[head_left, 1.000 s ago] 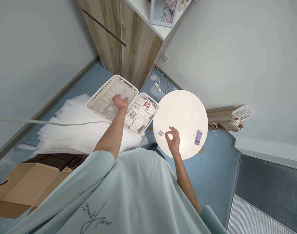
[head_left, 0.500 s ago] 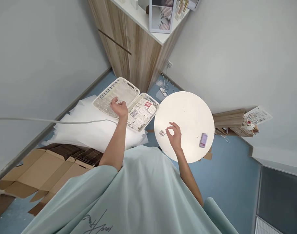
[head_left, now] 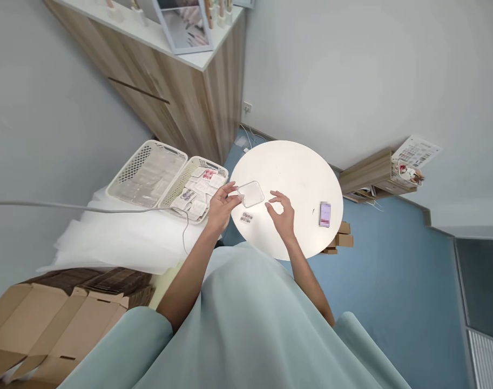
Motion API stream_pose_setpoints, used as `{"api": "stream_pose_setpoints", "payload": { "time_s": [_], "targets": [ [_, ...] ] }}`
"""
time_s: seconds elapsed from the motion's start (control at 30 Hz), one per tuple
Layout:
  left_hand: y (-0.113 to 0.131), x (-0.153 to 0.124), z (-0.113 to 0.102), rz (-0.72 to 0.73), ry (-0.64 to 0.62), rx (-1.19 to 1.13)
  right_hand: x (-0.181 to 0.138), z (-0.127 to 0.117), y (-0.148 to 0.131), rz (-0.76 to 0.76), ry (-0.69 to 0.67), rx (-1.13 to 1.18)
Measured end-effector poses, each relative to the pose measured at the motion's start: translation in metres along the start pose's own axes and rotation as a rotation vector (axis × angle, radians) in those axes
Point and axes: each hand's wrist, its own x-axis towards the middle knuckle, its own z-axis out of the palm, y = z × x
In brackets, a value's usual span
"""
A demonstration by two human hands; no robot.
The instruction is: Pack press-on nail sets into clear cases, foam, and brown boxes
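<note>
My left hand (head_left: 223,206) pinches the left edge of a clear, shallow square plastic box (head_left: 251,194) over the round white table (head_left: 286,162). Just to the right of the box is my right hand (head_left: 282,217), thumb and index finger curled together in a pinch. Whatever lies between those fingertips is too small to make out. A small cluster of false nails (head_left: 247,217) rests on the tabletop, below the box and between my hands. To the left, one white basket (head_left: 195,216) contains white cards and some nail sets. The other basket (head_left: 149,143) holds clear plastic boxes.
A purple-screened phone (head_left: 324,214) lies at the table's right side. White foam sheets (head_left: 108,237) and flattened cardboard boxes (head_left: 47,319) are at left, with a grey cable (head_left: 108,204) crossing above. A wooden cabinet (head_left: 181,102) stands behind the baskets.
My left hand has moved from above the basket of clear boxes to the table and now holds a clear box. My right hand stays pinched over the table. The view has shifted right.
</note>
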Motion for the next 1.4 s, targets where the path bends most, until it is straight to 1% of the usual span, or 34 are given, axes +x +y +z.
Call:
{"api": "stream_pose_setpoints", "payload": {
  "time_s": [0.07, 0.17, 0.23, 0.33, 0.4, 0.47, 0.57, 0.67, 0.8, 0.87, 0.93, 1.03, 1.13, 1.23, 1.4],
  "targets": [
    [0.000, -0.010, 0.020, -0.021, -0.051, 0.022, -0.006, -0.015, 0.005, 0.103, 0.037, 0.081],
    [-0.003, -0.021, 0.045, -0.047, -0.112, 0.067, -0.017, -0.033, 0.017, 0.224, 0.027, 0.150],
    [-0.007, -0.027, 0.059, -0.070, -0.146, 0.107, -0.025, -0.044, 0.025, 0.259, 0.031, 0.168],
    [-0.014, -0.036, 0.079, -0.114, -0.156, 0.167, -0.036, -0.057, 0.034, 0.275, 0.095, 0.161],
    [-0.020, -0.042, 0.090, -0.159, -0.157, 0.189, -0.043, -0.064, 0.036, 0.258, 0.144, 0.107],
    [-0.025, -0.048, 0.101, -0.216, -0.168, 0.183, -0.048, -0.070, 0.036, 0.196, 0.170, 0.025],
    [-0.029, -0.056, 0.116, -0.275, -0.158, 0.178, -0.054, -0.074, 0.035, 0.066, 0.161, -0.098],
    [-0.027, -0.062, 0.126, -0.302, -0.141, 0.165, -0.058, -0.077, 0.034, 0.017, 0.140, -0.178],
    [-0.023, -0.065, 0.128, -0.345, -0.184, 0.081, -0.061, -0.083, 0.034, 0.029, 0.096, -0.145],
    [-0.022, -0.065, 0.126, -0.338, -0.195, 0.085, -0.060, -0.088, 0.037, 0.069, 0.048, -0.094],
    [-0.022, -0.065, 0.122, -0.320, -0.216, 0.117, -0.059, -0.092, 0.040, 0.147, -0.018, -0.024],
    [-0.019, -0.066, 0.117, -0.287, -0.258, 0.174, -0.059, -0.095, 0.045, 0.255, -0.154, 0.108],
    [-0.015, -0.069, 0.111, -0.267, -0.301, 0.201, -0.061, -0.092, 0.044, 0.267, -0.272, 0.245],
    [-0.009, -0.073, 0.103, -0.249, -0.306, 0.219, -0.064, -0.087, 0.040, 0.255, -0.309, 0.321],
    [-0.005, -0.077, 0.084, -0.245, -0.247, 0.200, -0.063, -0.076, 0.031, 0.279, -0.329, 0.331]
  ]
}}
